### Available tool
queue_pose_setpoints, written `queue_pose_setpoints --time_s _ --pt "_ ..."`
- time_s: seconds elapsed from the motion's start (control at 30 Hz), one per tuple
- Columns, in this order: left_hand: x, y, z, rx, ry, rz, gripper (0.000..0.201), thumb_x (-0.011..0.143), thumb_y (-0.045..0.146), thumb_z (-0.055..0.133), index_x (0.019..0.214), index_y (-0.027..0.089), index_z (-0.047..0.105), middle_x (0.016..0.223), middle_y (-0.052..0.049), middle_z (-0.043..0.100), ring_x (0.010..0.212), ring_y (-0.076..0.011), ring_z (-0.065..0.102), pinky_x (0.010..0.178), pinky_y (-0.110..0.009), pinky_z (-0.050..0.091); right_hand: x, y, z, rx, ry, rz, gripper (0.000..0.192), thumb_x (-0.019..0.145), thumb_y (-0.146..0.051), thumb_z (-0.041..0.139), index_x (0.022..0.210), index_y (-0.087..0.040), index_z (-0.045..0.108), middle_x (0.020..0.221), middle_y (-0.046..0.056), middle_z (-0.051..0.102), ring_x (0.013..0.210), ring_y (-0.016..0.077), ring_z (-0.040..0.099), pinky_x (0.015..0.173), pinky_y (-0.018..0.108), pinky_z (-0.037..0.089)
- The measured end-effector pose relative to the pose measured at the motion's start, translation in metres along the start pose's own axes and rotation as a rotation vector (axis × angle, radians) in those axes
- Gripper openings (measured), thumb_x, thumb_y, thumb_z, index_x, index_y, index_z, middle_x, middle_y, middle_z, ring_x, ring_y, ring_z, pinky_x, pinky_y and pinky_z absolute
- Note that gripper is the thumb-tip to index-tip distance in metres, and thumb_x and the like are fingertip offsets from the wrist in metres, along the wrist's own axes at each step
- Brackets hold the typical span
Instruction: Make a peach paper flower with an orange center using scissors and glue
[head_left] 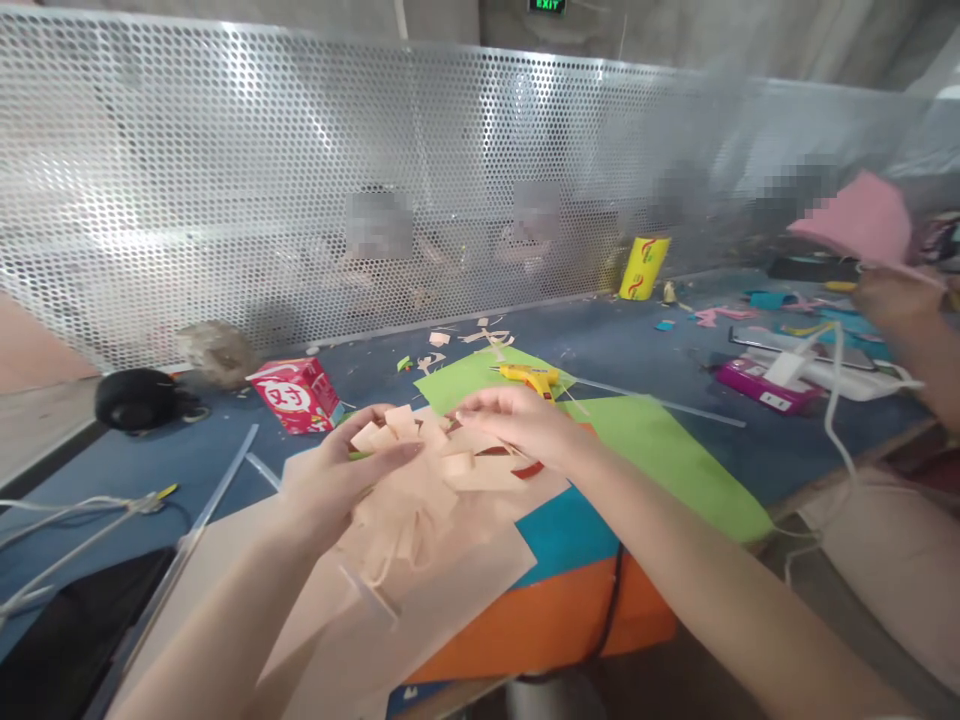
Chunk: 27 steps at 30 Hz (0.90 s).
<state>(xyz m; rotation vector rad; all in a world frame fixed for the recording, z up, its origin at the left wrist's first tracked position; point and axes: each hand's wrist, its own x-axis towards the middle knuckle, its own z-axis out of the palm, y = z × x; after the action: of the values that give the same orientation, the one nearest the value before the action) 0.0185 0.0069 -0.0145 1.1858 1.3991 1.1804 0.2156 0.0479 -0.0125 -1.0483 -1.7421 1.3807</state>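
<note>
My left hand is closed around a cluster of curled cream strips, thumb in front and fingers behind. They look like paper or thin foam. Close by on the right, my right hand has its fingertips pinched together at the cluster's edge; what is between them is too small to make out. Below both hands, more loose cream strips lie on a large cream sheet. A curled cream piece and a dark red bit sit under my right hand.
A yellow glue gun rests on green sheets, beside a clear glue stick. Blue and orange sheets lie at the front edge. A red box stands left. At right, another person's hand holds a pink sheet.
</note>
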Motion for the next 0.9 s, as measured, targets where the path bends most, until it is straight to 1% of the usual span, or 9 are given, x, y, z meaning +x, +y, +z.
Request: queue_pose_setpoints --time_s 0.07,0.1,0.17,0.23,0.3,0.4,0.6,0.73,0.9 --pt "-0.002 0.003 0.001 -0.06 -0.085 -0.058 0.046 0.058 0.03 0.078 0.095 0.025 0.052 0.074 0.004 0.067 0.06 -0.0152 0.065 0.055 -0.026 0.053 0.002 0.002 -0.001 -0.038 -0.035 -0.004 0.025 0.081 -0.04 0.058 0.09 -0.018 0.067 0.044 -0.007 0.044 0.038 0.0055 0.04 0.036 0.015 0.031" --pt "-0.002 0.003 0.001 -0.074 -0.13 -0.069 0.045 0.059 0.029 0.078 0.094 0.025 0.051 0.074 0.004 0.067 0.061 -0.0143 0.065 0.056 -0.025 0.053 0.003 0.003 -0.001 -0.045 -0.046 -0.031 0.024 0.08 -0.038 0.058 0.089 -0.018 0.067 0.048 -0.005 0.051 0.042 0.0065 0.046 0.039 0.016 0.035" --pt "-0.002 0.003 0.001 -0.054 -0.204 -0.056 0.041 0.061 0.028 0.077 0.092 0.025 0.051 0.074 0.005 0.066 0.062 -0.0129 0.065 0.057 -0.023 0.052 0.003 0.004 -0.001 -0.047 -0.065 -0.098 0.02 0.08 -0.033 0.06 0.088 -0.017 0.067 0.068 0.002 0.066 0.058 0.0092 0.059 0.05 0.018 0.044" --pt "-0.001 0.001 0.0 0.0 -0.25 -0.014 0.038 0.061 0.028 0.077 0.089 0.024 0.052 0.075 0.005 0.065 0.063 -0.0118 0.064 0.056 -0.02 0.051 0.002 0.002 0.0 -0.091 -0.079 -0.122 0.018 0.078 -0.031 0.062 0.087 -0.016 0.067 0.085 0.006 0.071 0.071 0.012 0.064 0.059 0.02 0.047" --pt "0.001 -0.002 -0.001 0.054 -0.251 0.035 0.038 0.06 0.029 0.078 0.088 0.023 0.053 0.075 0.005 0.063 0.063 -0.0108 0.062 0.055 -0.018 0.049 0.0 -0.001 0.001 -0.171 -0.075 -0.092 0.019 0.076 -0.034 0.063 0.083 -0.017 0.068 0.084 0.005 0.072 0.072 0.0136 0.064 0.06 0.021 0.047" --pt "0.004 -0.004 -0.001 0.092 -0.242 0.05 0.038 0.06 0.031 0.077 0.088 0.023 0.053 0.074 0.005 0.062 0.061 -0.0097 0.06 0.054 -0.018 0.048 -0.004 -0.003 0.002 -0.232 -0.049 -0.055 0.017 0.075 -0.034 0.063 0.078 -0.018 0.068 0.079 0.003 0.072 0.07 0.0142 0.065 0.057 0.022 0.045" --pt "0.004 -0.004 0.001 0.16 -0.237 0.1 0.033 0.062 0.031 0.076 0.085 0.022 0.055 0.071 0.006 0.06 0.061 -0.0078 0.057 0.053 -0.015 0.044 -0.005 -0.002 0.004 -0.17 -0.017 -0.062 0.013 0.072 -0.029 0.066 0.077 -0.018 0.067 0.081 0.003 0.072 0.074 0.0142 0.066 0.061 0.022 0.047" --pt "0.004 -0.005 0.001 0.164 -0.235 0.094 0.034 0.061 0.033 0.076 0.085 0.023 0.055 0.071 0.005 0.061 0.06 -0.009 0.058 0.052 -0.016 0.044 -0.006 -0.004 0.005 -0.152 -0.002 -0.039 0.009 0.072 -0.025 0.067 0.077 -0.018 0.068 0.082 0.003 0.072 0.074 0.0141 0.066 0.064 0.022 0.049" --pt "0.002 -0.004 0.002 0.256 -0.214 0.154 0.032 0.062 0.035 0.075 0.085 0.022 0.056 0.071 0.004 0.062 0.058 -0.0097 0.057 0.049 -0.016 0.044 -0.006 -0.003 0.004 -0.101 -0.014 -0.043 0.009 0.072 -0.023 0.067 0.079 -0.017 0.068 0.083 0.005 0.073 0.078 0.0159 0.067 0.068 0.025 0.051"
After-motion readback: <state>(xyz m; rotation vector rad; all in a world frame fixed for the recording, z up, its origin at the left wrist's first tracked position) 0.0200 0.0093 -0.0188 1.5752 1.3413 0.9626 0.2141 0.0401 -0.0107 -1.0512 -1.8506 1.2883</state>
